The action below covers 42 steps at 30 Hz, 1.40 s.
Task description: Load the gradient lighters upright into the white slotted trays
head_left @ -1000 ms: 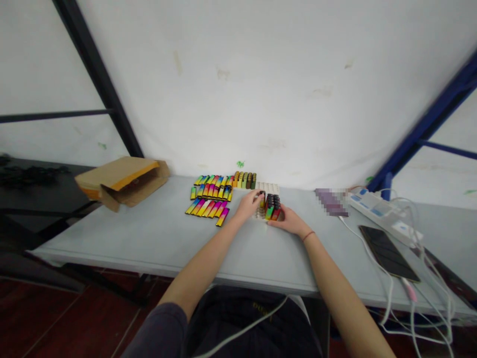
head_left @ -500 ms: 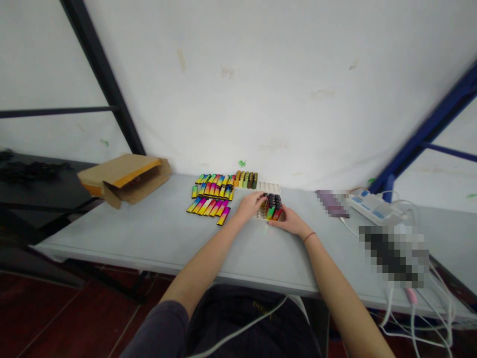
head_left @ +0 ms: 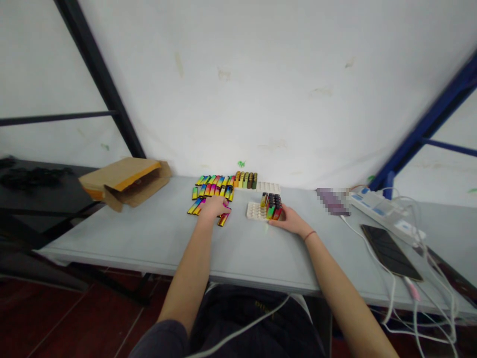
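Hands apart, grips unclear: our left hand (head_left: 215, 205) flat on glossy rainbow lighters (head_left: 210, 191); our right hand (head_left: 288, 220) cups dimpled white tray (head_left: 255, 211) on smooth grey counter (head_left: 149, 233).

On the table (head_left: 149, 238), the box (head_left: 124, 181) lies far left, the loose lighters (head_left: 210, 191) lie in rows left of centre, and the tray (head_left: 255, 211) sits just right of them, with more lighters (head_left: 272, 203) in its right part. The left hand (head_left: 214, 206) lies on the front row, and the right hand (head_left: 290, 221) touches the tray's right side. The strip (head_left: 376, 206) and the phone (head_left: 389, 251) before it lie well right.
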{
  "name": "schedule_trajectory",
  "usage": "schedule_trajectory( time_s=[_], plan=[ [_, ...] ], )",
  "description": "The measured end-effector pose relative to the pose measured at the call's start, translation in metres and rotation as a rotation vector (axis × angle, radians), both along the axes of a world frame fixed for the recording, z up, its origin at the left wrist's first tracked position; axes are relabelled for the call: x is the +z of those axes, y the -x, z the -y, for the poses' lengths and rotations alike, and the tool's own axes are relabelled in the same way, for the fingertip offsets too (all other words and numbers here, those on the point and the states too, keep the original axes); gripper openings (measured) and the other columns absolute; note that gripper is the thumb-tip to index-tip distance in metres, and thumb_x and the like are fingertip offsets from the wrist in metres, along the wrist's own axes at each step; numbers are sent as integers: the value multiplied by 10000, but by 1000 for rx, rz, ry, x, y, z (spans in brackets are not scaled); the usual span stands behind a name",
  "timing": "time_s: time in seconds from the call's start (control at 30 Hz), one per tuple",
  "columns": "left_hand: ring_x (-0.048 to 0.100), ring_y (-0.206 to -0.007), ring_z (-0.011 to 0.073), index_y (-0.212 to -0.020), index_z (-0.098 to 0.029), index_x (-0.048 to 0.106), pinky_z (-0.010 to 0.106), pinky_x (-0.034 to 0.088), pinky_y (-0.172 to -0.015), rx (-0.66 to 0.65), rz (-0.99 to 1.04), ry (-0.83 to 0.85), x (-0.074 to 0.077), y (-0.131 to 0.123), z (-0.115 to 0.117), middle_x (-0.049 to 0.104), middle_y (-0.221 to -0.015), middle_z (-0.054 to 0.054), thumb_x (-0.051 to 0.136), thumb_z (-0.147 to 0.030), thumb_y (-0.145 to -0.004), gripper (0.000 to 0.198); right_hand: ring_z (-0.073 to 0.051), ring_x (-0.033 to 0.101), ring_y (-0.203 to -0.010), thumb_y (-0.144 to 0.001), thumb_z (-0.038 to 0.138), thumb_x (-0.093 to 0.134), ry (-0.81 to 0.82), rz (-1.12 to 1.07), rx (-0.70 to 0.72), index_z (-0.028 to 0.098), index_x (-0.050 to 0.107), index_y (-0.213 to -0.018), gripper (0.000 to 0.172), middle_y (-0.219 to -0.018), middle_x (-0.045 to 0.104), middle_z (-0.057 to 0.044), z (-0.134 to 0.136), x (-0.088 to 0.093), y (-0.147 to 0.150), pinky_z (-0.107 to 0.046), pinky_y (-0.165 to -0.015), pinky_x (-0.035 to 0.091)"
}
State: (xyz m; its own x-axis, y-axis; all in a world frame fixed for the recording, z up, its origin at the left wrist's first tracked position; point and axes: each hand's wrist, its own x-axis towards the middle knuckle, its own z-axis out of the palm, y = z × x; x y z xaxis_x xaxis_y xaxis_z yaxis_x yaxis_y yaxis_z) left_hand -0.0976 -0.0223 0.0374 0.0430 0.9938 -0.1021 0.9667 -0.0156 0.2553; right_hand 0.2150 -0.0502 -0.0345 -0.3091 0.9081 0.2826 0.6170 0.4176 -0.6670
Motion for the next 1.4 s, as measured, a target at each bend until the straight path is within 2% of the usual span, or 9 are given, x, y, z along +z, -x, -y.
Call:
schedule_trajectory(
  time_s=[0.23, 0.4, 0.63, 0.7, 0.8, 0.9, 0.97, 1.17, 1.4],
  plan=[
    [587, -1214, 348, -1041, -247, 759, 440, 450, -952, -2, -5, -60, -7, -35, 5, 707, -1230, 128, 617, -423, -867, 285, -324, 671, -1082, -698, 475, 830, 12, -52, -7, 182, 593, -1276, 690, -1206, 715, -121, 1, 2, 1, -489, -989, 523],
    [651, -1129, 310, -1115, -203, 723, 386, 475, -901, -118, 85, -98, -22, -51, 0, 726, -1168, 153, 535, -364, -924, 313, -321, 677, -1062, -693, 457, 838, 11, -63, -4, 182, 603, -1269, 680, -1178, 727, -117, 3, 4, 2, -485, -975, 533],
    [681, -1019, 304, -781, -192, 701, 340, 481, -871, -148, 174, -109, -38, -48, -8, 744, -941, 135, 681, -329, -819, 143, -315, 686, -1027, -705, 469, 826, 22, -48, -12, 180, 614, -1240, 645, -1157, 730, -118, 3, 4, 2, -476, -948, 545],
    [669, -1030, 312, -706, -189, 660, 364, 476, -910, -122, 329, -141, -37, -49, -12, 728, -883, 134, 667, -287, -823, 153, -312, 685, -1025, -709, 469, 822, 18, -41, -11, 179, 612, -1241, 641, -1155, 729, -118, 3, 4, 2, -475, -951, 542],
    [652, -1023, 277, -769, -192, 647, 370, 487, -933, -81, 852, -182, -32, -53, -16, 712, -888, 102, 658, -273, -830, 102, -304, 682, -1028, -715, 472, 811, 14, -27, -6, 182, 599, -1253, 647, -1167, 725, -110, 2, 4, 1, -477, -960, 536],
    [668, -901, 214, -950, -221, 619, 369, 542, -843, -8, 1407, 6, -23, -59, -12, 696, -927, 50, 636, -357, -869, 159, -306, 681, -1027, -718, 472, 807, 13, -23, -6, 182, 595, -1256, 646, -1174, 723, -112, 2, 4, 1, -486, -960, 535],
    [676, -815, 183, -995, -236, 578, 354, 565, -761, 62, 1630, 176, -17, -63, -7, 687, -933, 31, 603, -387, -896, 182, -314, 683, -1027, -718, 469, 810, 17, -28, -6, 180, 604, -1246, 637, -1167, 727, -120, 3, 4, 2, -490, -955, 537],
    [600, -562, 136, -915, -216, 545, 268, 513, -553, 203, 1892, 392, -10, -68, -1, 580, -673, -19, 451, -342, -956, 163, -318, 687, -1031, -713, 456, 819, 28, -37, -7, 179, 609, -1247, 637, -1144, 737, -116, 6, 8, 3, -480, -946, 547],
    [447, -408, 102, -767, -197, 518, 220, 386, -430, 147, 1878, 413, -12, -70, -2, 470, -532, -42, 414, -644, -929, 486, -308, 685, -1021, -710, 446, 824, 33, -45, -14, 180, 613, -1230, 621, -1131, 739, -110, 7, 9, 4, -462, -944, 546]
  ],
)
